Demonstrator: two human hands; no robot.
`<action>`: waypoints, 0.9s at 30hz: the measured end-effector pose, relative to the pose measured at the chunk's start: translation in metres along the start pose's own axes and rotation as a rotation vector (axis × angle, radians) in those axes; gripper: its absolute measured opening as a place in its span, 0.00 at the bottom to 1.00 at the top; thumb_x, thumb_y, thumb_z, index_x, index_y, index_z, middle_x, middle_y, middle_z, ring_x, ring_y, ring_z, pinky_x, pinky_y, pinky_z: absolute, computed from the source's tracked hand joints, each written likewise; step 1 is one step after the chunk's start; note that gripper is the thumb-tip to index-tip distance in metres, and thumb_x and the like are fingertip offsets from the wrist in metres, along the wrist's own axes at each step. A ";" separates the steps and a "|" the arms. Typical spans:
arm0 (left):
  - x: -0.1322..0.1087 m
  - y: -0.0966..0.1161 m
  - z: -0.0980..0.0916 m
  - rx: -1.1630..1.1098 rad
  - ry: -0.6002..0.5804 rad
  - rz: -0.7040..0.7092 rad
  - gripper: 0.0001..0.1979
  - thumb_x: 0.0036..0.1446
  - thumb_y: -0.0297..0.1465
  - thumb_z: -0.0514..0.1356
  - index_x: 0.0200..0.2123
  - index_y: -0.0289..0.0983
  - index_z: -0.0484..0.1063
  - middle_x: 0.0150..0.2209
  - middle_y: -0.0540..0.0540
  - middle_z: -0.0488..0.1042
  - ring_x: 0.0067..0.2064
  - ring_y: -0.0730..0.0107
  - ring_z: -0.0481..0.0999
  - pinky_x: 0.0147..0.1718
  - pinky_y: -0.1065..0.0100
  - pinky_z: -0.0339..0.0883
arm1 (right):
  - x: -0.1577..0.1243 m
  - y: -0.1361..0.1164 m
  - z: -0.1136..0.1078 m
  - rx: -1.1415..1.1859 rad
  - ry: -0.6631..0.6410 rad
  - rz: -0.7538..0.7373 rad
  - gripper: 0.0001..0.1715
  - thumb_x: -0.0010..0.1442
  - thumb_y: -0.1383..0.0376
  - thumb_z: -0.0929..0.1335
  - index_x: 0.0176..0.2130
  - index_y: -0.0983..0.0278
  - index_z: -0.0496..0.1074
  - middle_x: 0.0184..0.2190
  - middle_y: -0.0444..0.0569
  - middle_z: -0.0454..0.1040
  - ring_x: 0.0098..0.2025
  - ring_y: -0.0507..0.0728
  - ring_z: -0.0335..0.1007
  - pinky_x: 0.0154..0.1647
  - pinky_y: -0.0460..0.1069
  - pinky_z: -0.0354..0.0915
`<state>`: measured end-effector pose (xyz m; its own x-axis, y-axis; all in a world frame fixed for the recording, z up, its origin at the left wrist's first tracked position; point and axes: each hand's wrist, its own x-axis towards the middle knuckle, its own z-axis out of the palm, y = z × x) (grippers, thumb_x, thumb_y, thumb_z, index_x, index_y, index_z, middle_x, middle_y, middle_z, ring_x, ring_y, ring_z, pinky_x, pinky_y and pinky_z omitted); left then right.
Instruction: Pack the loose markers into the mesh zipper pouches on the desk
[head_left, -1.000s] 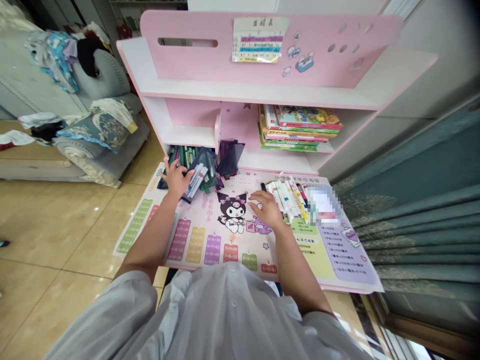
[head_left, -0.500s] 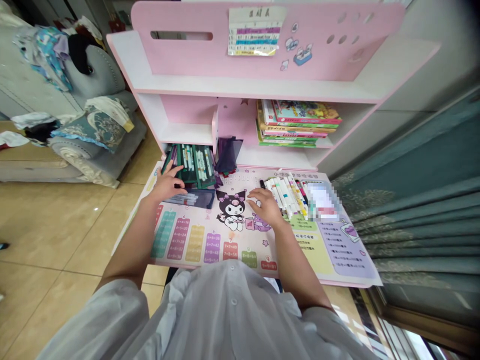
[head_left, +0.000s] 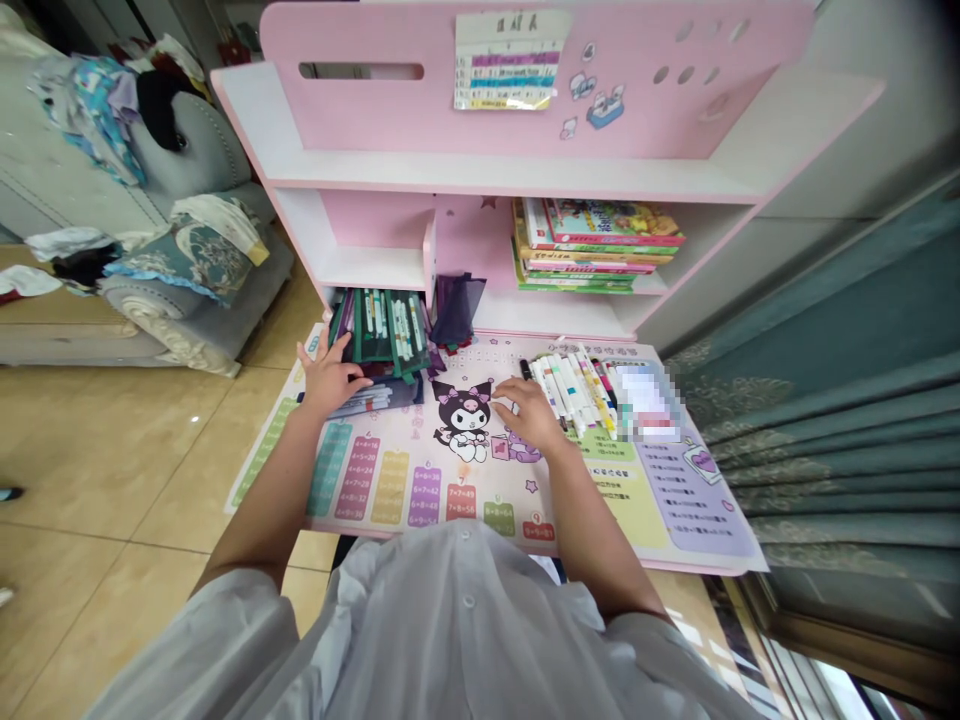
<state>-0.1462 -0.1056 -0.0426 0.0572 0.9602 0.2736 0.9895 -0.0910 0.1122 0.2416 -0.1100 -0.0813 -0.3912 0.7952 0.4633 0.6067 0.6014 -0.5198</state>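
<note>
My left hand [head_left: 328, 378] lies open on a pouch [head_left: 382, 396], maybe to hold it. My right hand [head_left: 531, 416] rests open beside markers [head_left: 574, 393].

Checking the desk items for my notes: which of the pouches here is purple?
The see-through purple pouch sits alone by the shelf divider, to the right of the dark green marker pouches, which lie next to the left hand.

1. One camera rides on the person's head, facing forward and steeply down at the table [head_left: 675, 567].
2. It sits close above the left hand [head_left: 328, 378] and right hand [head_left: 531, 416], with the shirt [head_left: 465, 620] along the bottom edge.
3. The shelf [head_left: 480, 178] fills the top, the floor [head_left: 112, 450] lies left, the curtain [head_left: 847, 430] right.
</note>
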 end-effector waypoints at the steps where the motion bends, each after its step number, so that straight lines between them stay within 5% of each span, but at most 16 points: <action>1: -0.001 0.001 -0.002 -0.003 0.009 -0.006 0.07 0.50 0.40 0.68 0.28 0.44 0.80 0.68 0.49 0.58 0.72 0.40 0.40 0.65 0.31 0.24 | 0.000 0.000 0.000 0.002 0.001 -0.001 0.07 0.63 0.61 0.67 0.38 0.59 0.76 0.39 0.50 0.78 0.43 0.60 0.74 0.51 0.60 0.65; 6: 0.005 0.020 -0.024 -0.048 0.136 0.002 0.10 0.53 0.42 0.65 0.27 0.43 0.79 0.64 0.50 0.65 0.72 0.42 0.44 0.66 0.34 0.30 | 0.000 0.003 0.002 -0.003 0.001 -0.015 0.07 0.63 0.62 0.67 0.39 0.60 0.75 0.40 0.51 0.78 0.44 0.60 0.74 0.51 0.59 0.65; 10: 0.039 0.065 -0.033 -0.075 0.148 0.052 0.13 0.59 0.43 0.59 0.33 0.44 0.81 0.63 0.48 0.66 0.72 0.44 0.45 0.67 0.37 0.31 | 0.001 0.001 0.004 -0.006 -0.003 -0.013 0.06 0.62 0.62 0.68 0.38 0.60 0.76 0.40 0.50 0.78 0.45 0.60 0.74 0.51 0.59 0.65; 18: 0.123 0.150 0.021 -0.015 0.018 0.096 0.23 0.59 0.48 0.56 0.41 0.36 0.82 0.66 0.35 0.61 0.72 0.37 0.36 0.65 0.34 0.20 | 0.002 -0.003 0.008 0.001 -0.033 -0.016 0.04 0.61 0.64 0.69 0.38 0.60 0.76 0.40 0.49 0.78 0.44 0.59 0.74 0.51 0.58 0.64; 27: 0.143 0.163 0.052 0.031 -0.052 -0.136 0.30 0.54 0.48 0.61 0.49 0.30 0.78 0.65 0.25 0.59 0.72 0.34 0.35 0.63 0.31 0.18 | 0.004 -0.010 0.003 -0.016 -0.049 -0.010 0.05 0.62 0.64 0.69 0.38 0.59 0.76 0.41 0.50 0.78 0.45 0.60 0.74 0.55 0.62 0.61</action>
<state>0.0303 0.0305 -0.0347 -0.0715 0.9755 0.2081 0.9922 0.0482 0.1148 0.2319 -0.1126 -0.0765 -0.4303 0.7924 0.4325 0.6136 0.6081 -0.5037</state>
